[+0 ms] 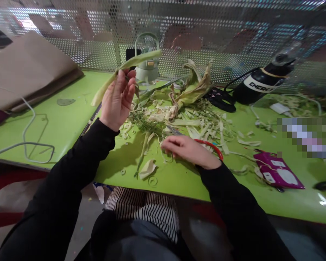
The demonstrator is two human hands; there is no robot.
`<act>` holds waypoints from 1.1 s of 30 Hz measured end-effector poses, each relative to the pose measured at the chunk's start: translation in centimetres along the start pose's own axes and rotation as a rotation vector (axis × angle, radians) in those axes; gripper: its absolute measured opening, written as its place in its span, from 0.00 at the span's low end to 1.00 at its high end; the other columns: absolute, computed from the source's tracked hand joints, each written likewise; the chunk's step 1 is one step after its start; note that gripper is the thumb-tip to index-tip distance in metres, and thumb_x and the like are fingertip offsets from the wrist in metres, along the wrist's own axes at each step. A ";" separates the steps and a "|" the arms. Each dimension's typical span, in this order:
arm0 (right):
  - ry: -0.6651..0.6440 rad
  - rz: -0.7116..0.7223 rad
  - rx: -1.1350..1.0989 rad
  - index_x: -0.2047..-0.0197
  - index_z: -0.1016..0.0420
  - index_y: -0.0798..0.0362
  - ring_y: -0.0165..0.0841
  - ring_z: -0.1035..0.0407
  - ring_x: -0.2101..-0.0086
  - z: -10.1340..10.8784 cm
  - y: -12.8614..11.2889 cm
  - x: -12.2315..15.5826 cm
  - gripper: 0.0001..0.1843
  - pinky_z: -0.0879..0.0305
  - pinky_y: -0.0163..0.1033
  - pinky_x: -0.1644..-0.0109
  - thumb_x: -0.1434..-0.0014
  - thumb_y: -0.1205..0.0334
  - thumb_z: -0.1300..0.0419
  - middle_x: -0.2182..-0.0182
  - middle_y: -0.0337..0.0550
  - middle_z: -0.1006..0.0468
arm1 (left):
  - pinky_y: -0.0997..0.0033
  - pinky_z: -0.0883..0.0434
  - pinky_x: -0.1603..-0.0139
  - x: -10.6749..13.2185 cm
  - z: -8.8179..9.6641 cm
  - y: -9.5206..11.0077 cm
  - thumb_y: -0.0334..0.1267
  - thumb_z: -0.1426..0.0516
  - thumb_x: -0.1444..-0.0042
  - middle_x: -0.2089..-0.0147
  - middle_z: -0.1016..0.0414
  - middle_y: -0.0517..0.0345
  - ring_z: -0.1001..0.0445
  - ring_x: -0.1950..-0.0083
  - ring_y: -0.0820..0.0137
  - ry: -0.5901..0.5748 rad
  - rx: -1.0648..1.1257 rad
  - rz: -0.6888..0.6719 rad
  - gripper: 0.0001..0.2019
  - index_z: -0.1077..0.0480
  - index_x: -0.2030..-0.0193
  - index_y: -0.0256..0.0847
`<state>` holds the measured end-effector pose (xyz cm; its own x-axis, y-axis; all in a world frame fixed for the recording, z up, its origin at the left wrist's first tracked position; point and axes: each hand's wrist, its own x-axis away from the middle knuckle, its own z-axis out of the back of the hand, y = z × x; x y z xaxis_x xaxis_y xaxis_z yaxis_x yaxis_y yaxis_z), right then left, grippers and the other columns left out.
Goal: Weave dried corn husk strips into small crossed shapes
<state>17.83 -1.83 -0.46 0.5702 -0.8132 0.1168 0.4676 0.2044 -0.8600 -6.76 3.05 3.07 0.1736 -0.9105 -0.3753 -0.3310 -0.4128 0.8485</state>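
Observation:
My left hand is raised over the table, its thumb and fingers pinching a long pale-green corn husk strip that slants up to the right. My right hand rests low over the table with its fingers pressed together; a thin pale strand lies by the fingertips, and what they hold is hidden. Beside and partly behind that hand is a pair of scissors with red handles. A heap of cut husk pieces spreads beyond both hands. On top sits a larger bundle of dry husks.
A green table runs under everything, backed by a perforated metal panel. Brown paper lies left by a bent wire. Toward the back are a pale green bottle and a black bottle. A purple packet lies right.

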 end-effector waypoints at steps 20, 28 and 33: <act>0.402 0.108 -0.210 0.69 0.30 0.51 0.27 0.35 0.74 -1.4 -2.2 1.2 0.18 0.37 0.34 0.69 0.38 0.45 0.38 0.75 0.35 0.29 | 0.75 0.27 0.65 6.1 -3.3 -3.8 0.30 0.44 0.40 0.65 0.19 0.52 0.22 0.67 0.71 -0.508 -0.908 -0.502 0.06 0.26 0.59 0.35; 0.333 0.072 -0.189 0.64 0.30 0.51 0.31 0.31 0.70 -1.4 -1.3 1.1 0.19 0.35 0.38 0.67 0.41 0.43 0.37 0.71 0.39 0.26 | 0.76 0.26 0.65 6.7 -2.9 -3.8 0.37 0.50 0.30 0.57 0.18 0.51 0.19 0.62 0.72 -0.511 -1.053 -0.678 0.11 0.28 0.52 0.37; 0.476 0.155 0.004 0.67 0.34 0.50 0.28 0.41 0.75 -1.4 -1.5 1.1 0.17 0.44 0.37 0.70 0.31 0.48 0.47 0.76 0.34 0.36 | 0.80 0.31 0.69 6.6 -3.3 -3.1 0.35 0.45 0.34 0.67 0.21 0.59 0.23 0.70 0.76 -0.526 -1.006 -0.520 0.04 0.30 0.57 0.37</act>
<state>16.79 -3.81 0.28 0.2619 -0.9314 -0.2529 0.4045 0.3438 -0.8474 -1.56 -1.65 -0.84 -0.3978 -0.6389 -0.6585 0.5611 -0.7373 0.3764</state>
